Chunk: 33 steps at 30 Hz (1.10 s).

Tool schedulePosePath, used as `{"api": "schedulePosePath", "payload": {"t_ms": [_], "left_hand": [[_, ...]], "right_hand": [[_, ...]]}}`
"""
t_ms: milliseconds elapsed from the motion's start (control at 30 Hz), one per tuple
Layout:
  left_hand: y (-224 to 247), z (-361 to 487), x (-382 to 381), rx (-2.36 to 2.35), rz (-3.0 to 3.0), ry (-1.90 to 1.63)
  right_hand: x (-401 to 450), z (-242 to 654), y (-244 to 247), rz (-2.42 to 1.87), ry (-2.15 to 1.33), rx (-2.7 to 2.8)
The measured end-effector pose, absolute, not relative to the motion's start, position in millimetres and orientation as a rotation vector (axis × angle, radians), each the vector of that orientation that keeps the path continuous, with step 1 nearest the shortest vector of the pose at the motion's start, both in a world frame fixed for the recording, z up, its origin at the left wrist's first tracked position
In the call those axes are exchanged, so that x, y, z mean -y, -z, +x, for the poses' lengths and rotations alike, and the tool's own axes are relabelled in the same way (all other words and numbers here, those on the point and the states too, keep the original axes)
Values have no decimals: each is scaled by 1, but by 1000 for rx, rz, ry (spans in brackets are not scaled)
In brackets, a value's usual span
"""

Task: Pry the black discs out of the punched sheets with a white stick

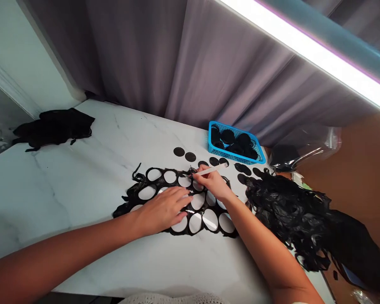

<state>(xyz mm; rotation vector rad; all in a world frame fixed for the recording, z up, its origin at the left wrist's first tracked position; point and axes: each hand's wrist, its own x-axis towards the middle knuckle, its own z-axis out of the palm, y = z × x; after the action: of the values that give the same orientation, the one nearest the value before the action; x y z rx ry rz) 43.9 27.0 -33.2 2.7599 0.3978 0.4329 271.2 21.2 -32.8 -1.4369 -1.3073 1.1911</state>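
Observation:
A black sheet (203, 217) of thin material with rows of round white areas lies on the table. I cannot tell whether these are holes or discs. My left hand (166, 207) rests on it palm down, fingers stretched out. At the sheet's far edge, my right hand (213, 182) is closed around a slim white pen-like tool (212, 169). Its tip points left and down at a strip of black material; the tip itself is too small to make out. Just beyond the sheet lie several black discs, among them one disc (190, 157) apart from the right-hand group.
A blue plastic basket (237, 159) with black round pieces stands at the back. To the right a heap of black scraps (291, 211) lies near a clear plastic bag (319, 143). Black cloth (58, 126) sits at the far left of the white table (82, 177). Grey curtains (139, 55) hang behind.

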Motion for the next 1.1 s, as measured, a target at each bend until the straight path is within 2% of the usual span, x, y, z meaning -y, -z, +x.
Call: {"api": "schedulePosePath", "payload": {"t_ms": [100, 300, 767, 1000, 1100], "left_hand": [[44, 30, -33, -595, 2868, -443], [62, 21, -35, -631, 2853, -458], [61, 25, -29, -655, 2878, -410], [62, 24, -30, -650, 2877, -410], [62, 24, -30, -645, 2857, -433]], "right_hand": [[-15, 263, 36, -1434, -1137, 1476], [-6, 256, 35, -1449, -1008, 1678], [-1, 250, 35, -1512, -925, 1727], [14, 237, 43, -1475, -443, 2254], [15, 235, 44, -1478, -267, 2314]]}}
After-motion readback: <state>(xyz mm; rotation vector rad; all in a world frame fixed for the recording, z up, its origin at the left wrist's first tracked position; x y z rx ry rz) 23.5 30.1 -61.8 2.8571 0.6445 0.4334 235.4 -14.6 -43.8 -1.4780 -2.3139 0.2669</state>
